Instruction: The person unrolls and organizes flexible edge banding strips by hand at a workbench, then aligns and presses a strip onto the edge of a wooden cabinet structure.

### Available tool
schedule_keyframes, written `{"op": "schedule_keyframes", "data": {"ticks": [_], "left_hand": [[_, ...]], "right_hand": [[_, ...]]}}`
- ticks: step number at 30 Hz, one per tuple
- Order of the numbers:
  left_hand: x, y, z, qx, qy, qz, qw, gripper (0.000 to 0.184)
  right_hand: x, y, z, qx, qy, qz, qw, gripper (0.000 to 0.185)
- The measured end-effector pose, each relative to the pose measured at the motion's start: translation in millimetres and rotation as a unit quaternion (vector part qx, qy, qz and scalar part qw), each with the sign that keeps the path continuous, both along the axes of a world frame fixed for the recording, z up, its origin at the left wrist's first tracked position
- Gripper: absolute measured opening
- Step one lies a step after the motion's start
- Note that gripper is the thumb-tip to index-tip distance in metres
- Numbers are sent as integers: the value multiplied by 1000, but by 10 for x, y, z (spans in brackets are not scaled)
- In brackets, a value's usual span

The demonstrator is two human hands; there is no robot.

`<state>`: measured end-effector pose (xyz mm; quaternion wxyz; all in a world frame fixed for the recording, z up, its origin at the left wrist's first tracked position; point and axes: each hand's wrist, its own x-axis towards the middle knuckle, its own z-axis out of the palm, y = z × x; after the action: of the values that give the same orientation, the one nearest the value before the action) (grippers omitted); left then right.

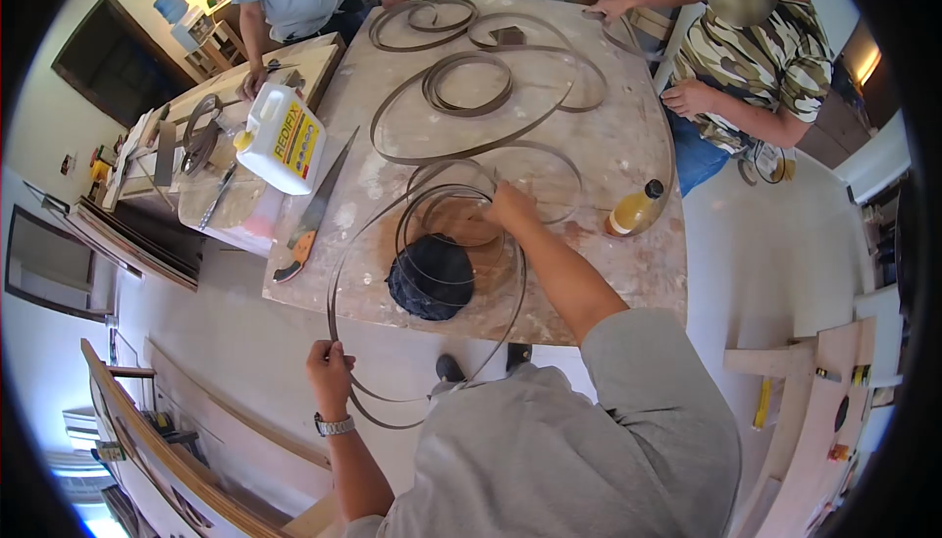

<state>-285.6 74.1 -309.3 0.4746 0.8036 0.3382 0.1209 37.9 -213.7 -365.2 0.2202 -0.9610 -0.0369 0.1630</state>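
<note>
Thin brown strip [332, 295] hangs in wide loops over the table's near edge. My left hand [331, 366], with a watch at the wrist, is closed on the strip's outer loop at the lower left. Over the table, my right hand [510, 209] is closed on the upper right part of the loops; its fingertips are partly hidden. Beneath the loops lie a dark crumpled cloth [432, 278] and a round wooden piece [473, 224]. More coiled strips [469, 85] rest farther back on the table.
A handsaw [316, 206] and a white jug [283, 141] stand left of the loops. A bottle of yellow liquid [633, 209] is at the right edge of the table [628, 283]. Two people [751, 57] are at the far side, one touching a strip.
</note>
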Motion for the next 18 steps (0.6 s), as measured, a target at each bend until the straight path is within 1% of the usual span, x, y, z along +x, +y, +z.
{"op": "schedule_keyframes", "data": {"ticks": [2, 3, 5, 7, 8, 9, 11, 12, 14, 15, 17, 18], "left_hand": [[-49, 27, -129, 0, -16, 3, 1000, 12], [-85, 68, -192, -5, -20, 6, 1000, 11], [-186, 202, -210, -17, -34, 25, 999, 9], [-298, 402, -234, -39, -59, 63, 996, 8], [-390, 558, -295, -43, -61, 62, 995, 9], [-458, 602, -286, -80, -89, 66, 991, 10], [-510, 714, -200, -149, -152, 68, 975, 11], [-541, 787, -248, -181, -174, 64, 966, 16], [-540, 905, -282, -211, -213, 68, 952, 18], [-562, 961, -296, -226, -228, 70, 945, 20], [-603, 1111, -327, -298, -248, 54, 920, 23], [-618, 1194, -339, -334, -257, 46, 905, 24]], "right_hand": [[2, 16, -228, 8, -37, -29, 999, 49], [-69, -13, -120, 7, -16, -22, 1000, 43], [-304, -67, 316, 6, 25, -12, 1000, 32], [-531, -166, 374, 46, -73, 11, 996, 30], [-679, -184, 373, 64, -119, 26, 991, 29], [-885, -159, 537, 76, -98, 25, 992, 29], [-1302, -58, 1126, 106, -65, 22, 992, 29], [-1451, 10, 1198, 135, -95, 37, 986, 28], [-1706, 161, 1302, 192, -153, 65, 967, 26], [-1838, 266, 1425, 200, -153, 99, 963, 27], [-2097, 543, 1717, 214, -154, 167, 950, 28], [-2200, 693, 1787, 236, -177, 195, 936, 30]]}}
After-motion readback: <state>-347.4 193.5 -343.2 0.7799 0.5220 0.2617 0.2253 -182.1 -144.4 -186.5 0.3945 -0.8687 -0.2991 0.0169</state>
